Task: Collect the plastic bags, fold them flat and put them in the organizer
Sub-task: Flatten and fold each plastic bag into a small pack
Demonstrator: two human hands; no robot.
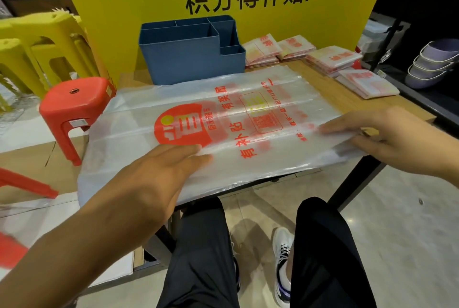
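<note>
Clear plastic bag (248, 119) spread over our tabletop (347, 99), overhanging its left and near edges, our left hand (159, 178) and right hand (387, 134) flat on it, organizer (191, 59) behind, print blurred.

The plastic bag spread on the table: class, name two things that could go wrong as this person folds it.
1. The plastic bag overhangs the table at its left and near edges; if the left hand and right hand lift, it may slide off.
2. The bag lies close against the blue organizer and near the folded bags; a sweeping fold could nudge them.
</note>
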